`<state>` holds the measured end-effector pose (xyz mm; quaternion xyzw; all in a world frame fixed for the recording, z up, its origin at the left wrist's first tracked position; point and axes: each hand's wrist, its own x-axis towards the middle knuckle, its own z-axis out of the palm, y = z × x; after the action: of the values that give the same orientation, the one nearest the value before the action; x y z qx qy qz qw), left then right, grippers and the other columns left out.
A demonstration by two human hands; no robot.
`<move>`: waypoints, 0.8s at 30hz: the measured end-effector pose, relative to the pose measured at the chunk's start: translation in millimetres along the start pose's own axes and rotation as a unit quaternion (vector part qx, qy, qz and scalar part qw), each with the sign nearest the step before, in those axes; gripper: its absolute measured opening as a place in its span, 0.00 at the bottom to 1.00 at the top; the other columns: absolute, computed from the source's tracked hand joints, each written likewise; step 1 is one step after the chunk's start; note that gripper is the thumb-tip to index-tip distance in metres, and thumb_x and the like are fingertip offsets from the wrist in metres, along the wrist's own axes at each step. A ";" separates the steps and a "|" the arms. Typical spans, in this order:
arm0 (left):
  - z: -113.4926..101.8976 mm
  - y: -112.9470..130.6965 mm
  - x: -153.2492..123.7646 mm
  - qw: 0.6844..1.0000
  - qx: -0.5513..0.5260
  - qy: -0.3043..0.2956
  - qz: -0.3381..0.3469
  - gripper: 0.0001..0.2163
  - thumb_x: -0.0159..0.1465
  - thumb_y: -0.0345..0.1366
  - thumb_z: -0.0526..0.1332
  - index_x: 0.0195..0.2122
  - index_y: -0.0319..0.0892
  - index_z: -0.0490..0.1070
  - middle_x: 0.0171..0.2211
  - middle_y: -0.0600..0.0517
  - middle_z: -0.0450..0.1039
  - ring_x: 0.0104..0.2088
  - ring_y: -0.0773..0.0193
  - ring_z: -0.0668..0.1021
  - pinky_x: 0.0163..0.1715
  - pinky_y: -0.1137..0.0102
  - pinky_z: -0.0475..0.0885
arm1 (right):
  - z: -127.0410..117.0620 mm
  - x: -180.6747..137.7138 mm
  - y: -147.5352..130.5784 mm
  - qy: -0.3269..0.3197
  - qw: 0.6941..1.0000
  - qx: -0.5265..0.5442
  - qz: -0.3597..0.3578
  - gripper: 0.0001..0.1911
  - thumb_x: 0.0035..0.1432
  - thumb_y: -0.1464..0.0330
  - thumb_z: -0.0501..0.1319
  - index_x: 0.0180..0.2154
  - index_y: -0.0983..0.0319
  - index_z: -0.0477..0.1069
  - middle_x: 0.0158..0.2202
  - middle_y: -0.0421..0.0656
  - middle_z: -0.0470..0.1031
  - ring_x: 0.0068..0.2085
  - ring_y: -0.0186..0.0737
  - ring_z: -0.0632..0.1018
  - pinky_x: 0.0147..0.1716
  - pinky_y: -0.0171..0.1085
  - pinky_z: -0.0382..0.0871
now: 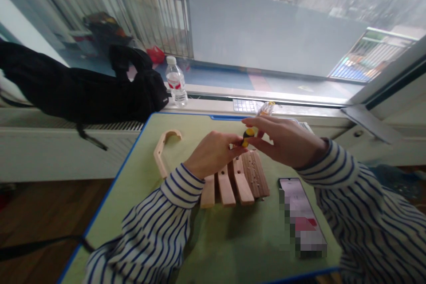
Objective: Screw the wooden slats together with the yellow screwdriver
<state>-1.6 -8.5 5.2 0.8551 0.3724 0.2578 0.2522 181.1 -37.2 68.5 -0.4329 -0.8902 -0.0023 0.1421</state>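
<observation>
A small yellow-and-black screwdriver handle (247, 136) stands above the wooden pieces, seen almost end-on; its tip is hidden. My left hand (214, 153) pinches it from the left with the fingertips. From the right, my right hand (286, 140) has its thumb against the handle, while its index finger reaches over it. Below the hands lie several pale wooden slats (227, 193), with dark holes in them. Beside these is a brown grooved board (258, 175) with small metal bits on it, perhaps screws. Left of my left hand rests a curved wooden piece (160, 153).
A phone (302, 217) lies on the green table (242, 239) near my right forearm. Along the windowsill are a black bag (109, 93), a water bottle (176, 83) and a clear packet (266, 108) with yellow. The table has a blue edge.
</observation>
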 end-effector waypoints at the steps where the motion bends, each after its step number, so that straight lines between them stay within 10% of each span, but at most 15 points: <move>1: -0.4 0.4 -0.1 1.000 0.000 0.000 0.001 0.11 0.60 0.42 0.55 0.37 0.44 0.74 0.28 0.53 0.75 0.26 0.69 0.73 0.25 0.75 0.62 | -1.1 0.2 -0.1 -0.011 1.000 0.001 -0.006 0.20 0.59 0.62 0.51 0.51 0.63 0.62 0.42 0.47 0.72 0.37 0.36 0.73 0.35 0.37 0.65; 24: -3.3 -3.1 0.2 0.999 -0.020 -0.031 0.035 0.12 0.62 0.37 0.53 0.45 0.45 0.71 0.33 0.52 0.75 0.32 0.66 0.75 0.31 0.73 0.65 | 13.4 2.3 0.8 0.019 0.999 -0.046 0.009 0.15 0.59 0.62 0.51 0.45 0.60 0.67 0.39 0.42 0.75 0.33 0.36 0.76 0.29 0.35 0.65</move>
<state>-5.1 -5.7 5.7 0.8698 0.3290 0.2475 0.2718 177.0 -33.2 56.1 -0.4466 -0.8824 -0.0504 0.1392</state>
